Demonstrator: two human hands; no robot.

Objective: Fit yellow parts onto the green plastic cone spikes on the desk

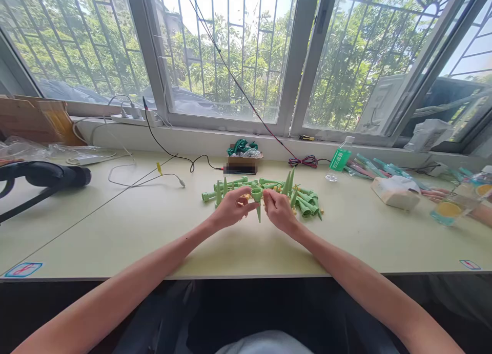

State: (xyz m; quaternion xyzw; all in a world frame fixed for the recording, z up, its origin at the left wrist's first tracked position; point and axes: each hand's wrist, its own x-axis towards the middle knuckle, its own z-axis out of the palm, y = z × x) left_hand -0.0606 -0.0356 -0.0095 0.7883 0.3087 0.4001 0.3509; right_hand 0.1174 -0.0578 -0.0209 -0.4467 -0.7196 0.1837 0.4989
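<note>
My left hand is closed around a green plastic watering spike, its wide round mouth up and its pointed tip down, above the table. Close on the right side of that spike, my right hand has its fingers pinched together; whatever is between them is hidden. Behind and beside both hands lies a loose pile of similar green spikes, some lying flat and some standing point up. Small yellow pieces are scattered among them.
A small cardboard box with dark green wrapping stands behind the pile. To the right are a labelled bottle, a tissue pack and another person's hand. A white cable and black headset lie left.
</note>
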